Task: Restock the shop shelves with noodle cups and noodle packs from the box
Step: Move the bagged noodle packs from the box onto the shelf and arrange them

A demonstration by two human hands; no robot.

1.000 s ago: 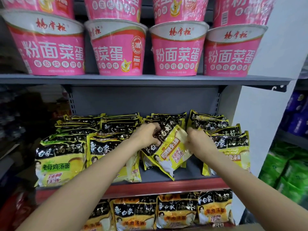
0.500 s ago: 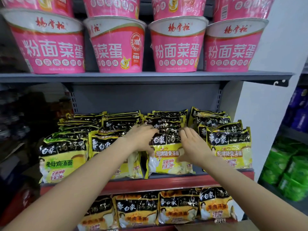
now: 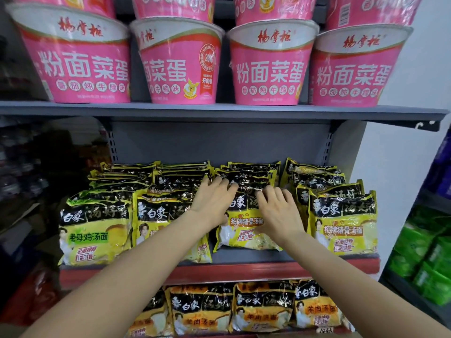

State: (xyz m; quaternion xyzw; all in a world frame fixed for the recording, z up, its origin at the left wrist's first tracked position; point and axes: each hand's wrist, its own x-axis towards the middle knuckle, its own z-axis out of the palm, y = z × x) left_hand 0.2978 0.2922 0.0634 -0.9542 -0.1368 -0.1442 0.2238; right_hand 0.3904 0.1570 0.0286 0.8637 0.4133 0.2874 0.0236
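Observation:
A yellow-and-black noodle pack (image 3: pixel 244 228) stands upright at the front of the third row on the middle shelf (image 3: pixel 244 258). My left hand (image 3: pixel 212 203) lies flat with spread fingers on its top left and on the packs behind it. My right hand (image 3: pixel 278 211) presses its upper right face with straight fingers. Rows of like packs (image 3: pixel 341 225) fill the shelf on both sides. Pink noodle cups (image 3: pixel 268 67) stand in a row on the upper shelf (image 3: pixel 219 111), with more stacked on top. The box is out of view.
Orange-yellow noodle packs (image 3: pixel 263 311) line the shelf below, behind a red shelf edge (image 3: pixel 244 272). A white side panel (image 3: pixel 400 167) bounds the shelves on the right. Green packs (image 3: pixel 424 259) and blue packs (image 3: pixel 441 167) sit on a neighbouring shelf unit at the far right.
The pack was held tilted in both hands a second ago; it now stands upright in its row. Both hands have opened and lie flat on it.

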